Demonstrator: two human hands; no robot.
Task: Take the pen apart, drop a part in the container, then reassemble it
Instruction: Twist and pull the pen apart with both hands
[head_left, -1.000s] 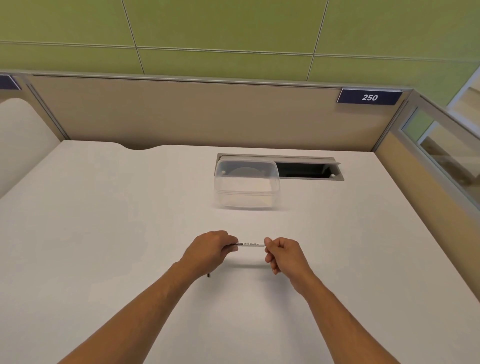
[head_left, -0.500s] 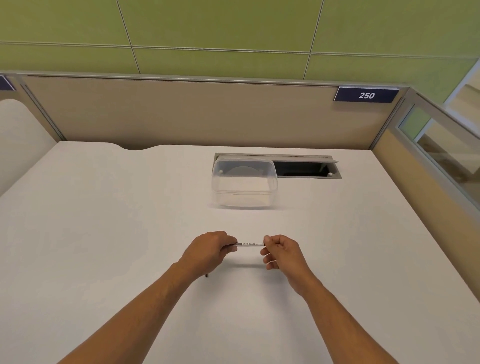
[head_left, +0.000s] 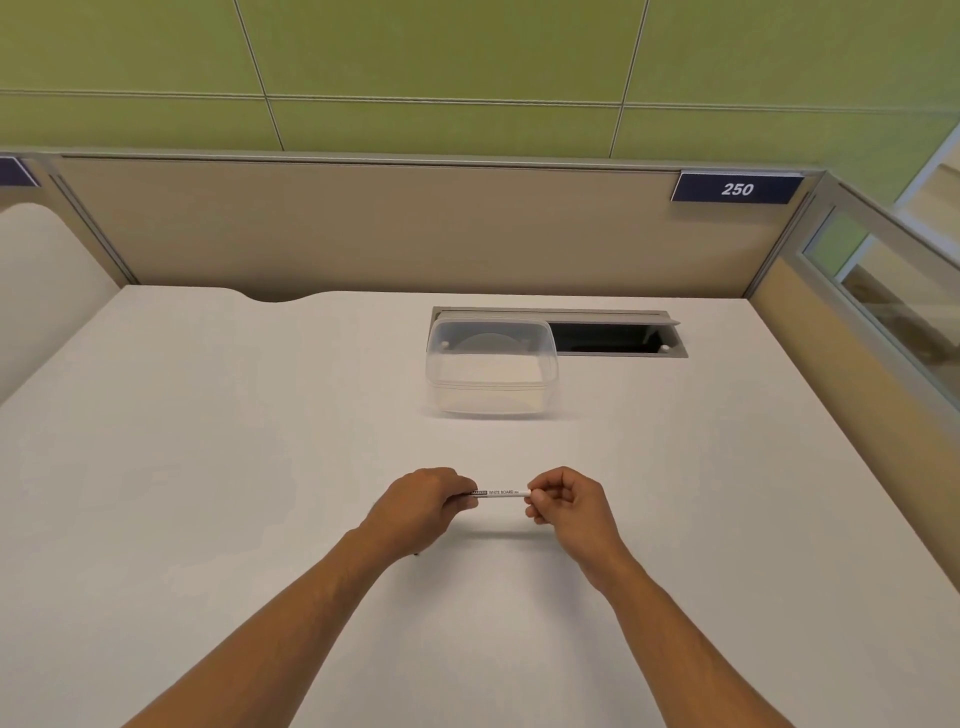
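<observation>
Both hands, left (head_left: 415, 506) and right (head_left: 569, 506), hold the pen (head_left: 501, 492) level (container (head_left: 491, 366) beyond).

One view only is given, so no overlap with a second is to be told. The scene is seen from head height, forward and steeply down onto the white desk (head_left: 208, 467). Both forearms are seen entering from the bottom edge, and the left hand (head_left: 421, 506) and right hand (head_left: 569, 506) are caught near the lower centre, close to the lens. The partition (head_left: 363, 228) and green wall (head_left: 467, 52) are taken in above, with straight edges bowed by the wide angle.
</observation>
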